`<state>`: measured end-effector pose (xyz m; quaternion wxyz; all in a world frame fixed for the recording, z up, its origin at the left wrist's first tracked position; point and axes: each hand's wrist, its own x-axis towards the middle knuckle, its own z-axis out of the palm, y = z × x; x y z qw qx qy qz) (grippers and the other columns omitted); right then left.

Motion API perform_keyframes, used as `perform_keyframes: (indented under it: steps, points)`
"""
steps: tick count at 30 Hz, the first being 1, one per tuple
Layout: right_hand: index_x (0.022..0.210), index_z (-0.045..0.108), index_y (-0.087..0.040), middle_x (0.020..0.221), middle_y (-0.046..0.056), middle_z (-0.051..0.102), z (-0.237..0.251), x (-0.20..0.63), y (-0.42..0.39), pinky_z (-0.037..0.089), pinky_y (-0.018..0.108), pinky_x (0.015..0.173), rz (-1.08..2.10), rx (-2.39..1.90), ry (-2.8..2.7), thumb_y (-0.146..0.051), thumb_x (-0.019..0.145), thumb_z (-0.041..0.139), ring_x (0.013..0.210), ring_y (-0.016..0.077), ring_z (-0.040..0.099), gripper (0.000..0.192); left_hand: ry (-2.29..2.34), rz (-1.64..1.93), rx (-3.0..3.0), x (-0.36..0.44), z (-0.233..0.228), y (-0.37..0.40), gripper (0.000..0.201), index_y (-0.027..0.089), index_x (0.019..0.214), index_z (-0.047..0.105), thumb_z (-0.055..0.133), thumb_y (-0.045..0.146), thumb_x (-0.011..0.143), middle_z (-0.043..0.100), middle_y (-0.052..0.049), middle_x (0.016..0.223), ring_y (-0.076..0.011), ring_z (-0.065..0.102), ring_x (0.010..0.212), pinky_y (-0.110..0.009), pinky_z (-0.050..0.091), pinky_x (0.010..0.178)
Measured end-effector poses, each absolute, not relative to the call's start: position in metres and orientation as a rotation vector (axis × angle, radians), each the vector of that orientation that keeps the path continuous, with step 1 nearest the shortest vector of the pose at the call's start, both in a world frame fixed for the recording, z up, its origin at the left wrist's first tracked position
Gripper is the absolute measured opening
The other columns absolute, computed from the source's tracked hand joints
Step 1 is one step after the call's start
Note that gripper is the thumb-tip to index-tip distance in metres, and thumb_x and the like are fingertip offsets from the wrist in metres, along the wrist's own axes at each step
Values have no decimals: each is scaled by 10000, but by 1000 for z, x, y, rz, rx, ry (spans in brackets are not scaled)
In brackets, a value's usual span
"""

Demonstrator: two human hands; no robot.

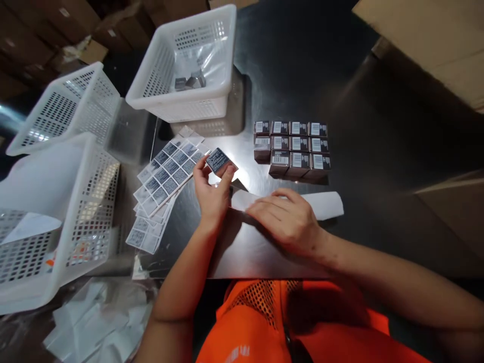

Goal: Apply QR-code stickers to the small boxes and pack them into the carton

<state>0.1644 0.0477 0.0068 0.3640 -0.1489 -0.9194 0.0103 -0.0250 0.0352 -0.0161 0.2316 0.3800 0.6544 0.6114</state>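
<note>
Your left hand (212, 194) holds a small dark box (218, 160) just above the surface (378, 151), pinched between thumb and fingertips, its printed face tilted up toward you. The grip is closed around the box's lower edges, the fingers curled only partly. Your right hand (289, 219) lies flat, palm down and fingers spread, on a white strip of paper (325, 204) that runs out to the right; it presses the strip and grasps nothing.

As a judgement, you are midway through labelling: the box is lifted and presented, and the strip looks like label backing. The next move calls for a steady box and a fine fingertip touch, with the right hand free to leave the strip.

Just left of the box, sheets of labels (166, 174) fan out in a loose stack, touching or nearly touching your left fingers. Beyond your right hand, a block of boxes (293, 148) stands in tidy rows, white labels up, near but apart from both hands.

Farther back sits a white basket (189, 96) holding a few small grey pieces. Two more baskets crowd the left: one (64, 108) tipped at an angle, one (79, 217) close to the near edge. Loose white scraps (98, 317) lie below the near edge on the left.

Open room lies to the right and behind the block, where the dark surface is bare. The near edge runs just under your forearms. A cardboard box (427, 35) bounds the far right
</note>
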Motion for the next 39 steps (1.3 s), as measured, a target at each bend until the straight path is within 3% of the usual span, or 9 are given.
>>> perform_keyframes:
  steps: [4, 7, 11, 15, 18, 22, 24, 30, 39]
  points:
    - [949, 739, -177, 968, 17, 807, 4, 166, 46, 492, 406, 941, -73, -223, -2280, -80, 958, 638, 1025, 197, 722, 140, 1683, 1734, 843, -21, -10, 36, 669, 263, 1160, 488, 894, 409, 648, 642, -35, 1097, -194, 688, 1038, -307, 553, 888]
    - [977, 742, -202, 1048, -3, 801, 5, 169, 45, 481, 428, 983, 41, -118, -2287, -106, 921, 703, 1095, 202, 689, 118, 1614, 1680, 790, -18, -3, 36, 651, 268, 1086, 452, 872, 301, 589, 639, 6, 989, -145, 675, 840, -244, 535, 712]
    - [997, 727, -213, 966, 16, 777, 19, 174, 50, 550, 378, 916, 741, 12, -2137, -162, 943, 694, 1033, 193, 684, 81, 1498, 1625, 816, -17, 3, 35, 616, 287, 1049, 466, 837, 221, 563, 659, 40, 927, -79, 582, 609, -168, 409, 489]
    - [914, 706, -270, 862, 1, 728, 36, 179, 64, 588, 369, 862, 1227, -270, -1649, -230, 920, 747, 878, 174, 696, 58, 1465, 1557, 925, -17, 3, 34, 657, 301, 1108, 572, 892, 243, 537, 663, 15, 1130, -7, 457, 480, -165, 332, 390]
    - [913, 667, -276, 862, -15, 716, 42, 186, 78, 601, 371, 848, 1360, -643, -1432, -276, 844, 810, 857, 178, 703, 158, 1435, 1463, 1053, -15, -1, 31, 681, 312, 1145, 626, 935, 285, 539, 692, 6, 1117, -40, 529, 529, -165, 363, 396]
    - [1201, 524, -287, 736, -77, 687, 44, 194, 90, 592, 349, 899, 1595, -817, -1370, -255, 787, 837, 940, 173, 732, 520, 1377, 1393, 1180, -11, -9, 27, 668, 307, 1149, 659, 968, 315, 558, 731, -30, 1124, -147, 695, 803, -172, 478, 504]
    - [1233, 454, -284, 727, -78, 702, 42, 196, 92, 594, 356, 900, 1654, -824, -1373, -248, 772, 838, 1014, 188, 740, 602, 1350, 1374, 1202, -10, -12, 25, 668, 313, 1175, 663, 971, 334, 583, 734, -38, 1151, -171, 717, 866, -196, 530, 557]
    - [1222, 428, -285, 790, -51, 725, 41, 195, 91, 621, 362, 776, 1685, -876, -1432, -265, 766, 826, 931, 223, 771, 605, 1357, 1351, 1275, -9, -16, 23, 657, 297, 1161, 681, 985, 326, 579, 763, -35, 1098, -151, 715, 797, -182, 513, 536]
    - [1193, 428, -284, 791, -49, 726, 41, 197, 92, 624, 346, 727, 1655, -895, -1459, -312, 765, 836, 881, 212, 765, 593, 1381, 1329, 1329, -9, -17, 22, 639, 294, 1176, 676, 966, 384, 613, 762, -41, 1085, -154, 716, 782, -185, 488, 508]
